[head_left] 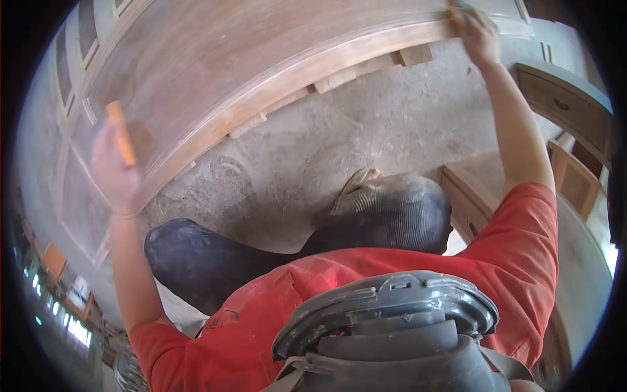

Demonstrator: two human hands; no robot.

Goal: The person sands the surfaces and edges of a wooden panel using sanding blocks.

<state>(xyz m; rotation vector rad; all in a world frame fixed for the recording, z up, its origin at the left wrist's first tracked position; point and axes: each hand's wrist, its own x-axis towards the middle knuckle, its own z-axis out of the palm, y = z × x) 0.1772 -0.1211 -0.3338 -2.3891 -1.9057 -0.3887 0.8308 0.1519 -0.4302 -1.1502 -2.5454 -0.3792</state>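
My left hand (117, 166) is raised at the left, over the dusty wooden panel (261, 52), its fingers smeared by motion. A thin orange pad (121, 134), perhaps sandpaper, is in its grip, seen edge-on. At the top right, my right hand (481, 40) closes on a second orange piece (455, 16) by the panel's moulded edge. Most of that piece is hidden by the fingers. The panel is large, reddish brown and covered in pale dust, and it curves across the wide view.
Wooden blocks (336, 80) show under the panel's near edge. My bent legs (385, 219) rest over the dusty concrete floor (392, 124). Wooden furniture parts (565, 98) stand at the right. A grey respirator (392, 333) fills the bottom of the view.
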